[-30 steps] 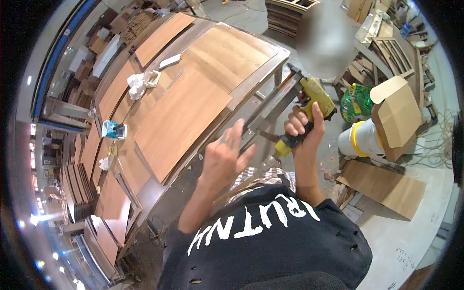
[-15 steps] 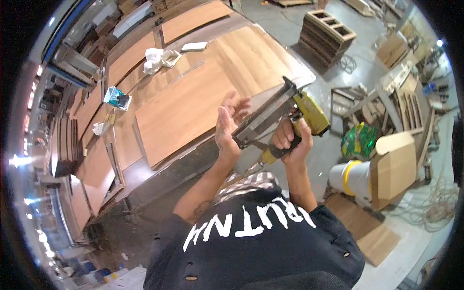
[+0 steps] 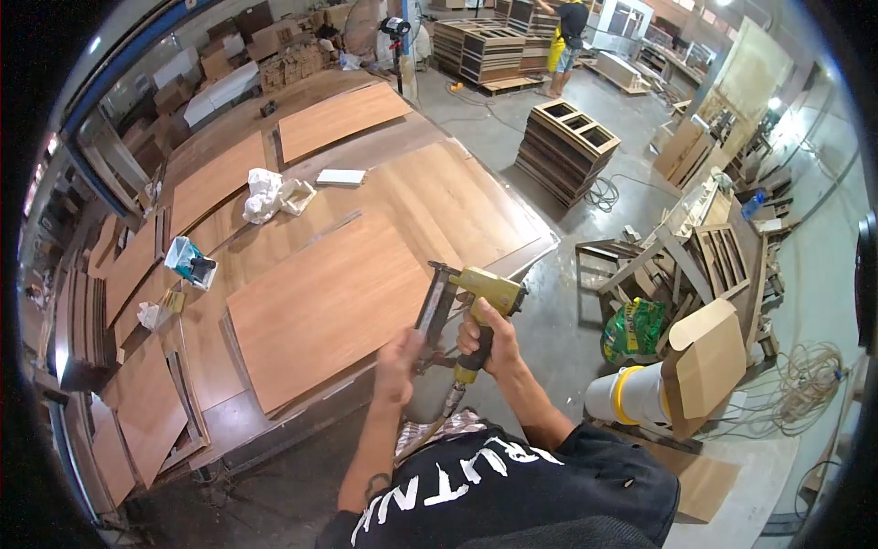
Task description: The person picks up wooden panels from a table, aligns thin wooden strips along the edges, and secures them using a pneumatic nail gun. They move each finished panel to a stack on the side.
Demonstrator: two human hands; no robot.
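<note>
1. Head view, nail gun (image 3: pixel 494 290): one, yellow body, black handle (image 3: pixel 467 364); held up before the torso (image 3: pixel 521 494), in line with the near edge of the tabletop (image 3: pixel 233 421), right of the large panel (image 3: pixel 320 306).
2. Right grip (image 3: pixel 494 340): closed around the handle, thumb toward the yellow body. Finger on trigger: could not tell. Judged best: firm wrist, trigger left free during two-handed handling.
3. Left grip (image 3: pixel 396 368): blurred, at the lower end of the magazine (image 3: pixel 437 302); whether closed on it or merely touching, could not tell. Judged best: fingers low on the magazine, well apart from the nose (image 3: pixel 442 268), and no forcing of a stiff part.
4. Hose (image 3: pixel 428 441): joined below the handle, running toward the torso. Judged best: slack, free of kinks, and disconnected for any opening of the magazine.
5. Panel: one, brown, lying on the tabletop. Judged best: nose aimed clear of its face and of both hands.
</note>
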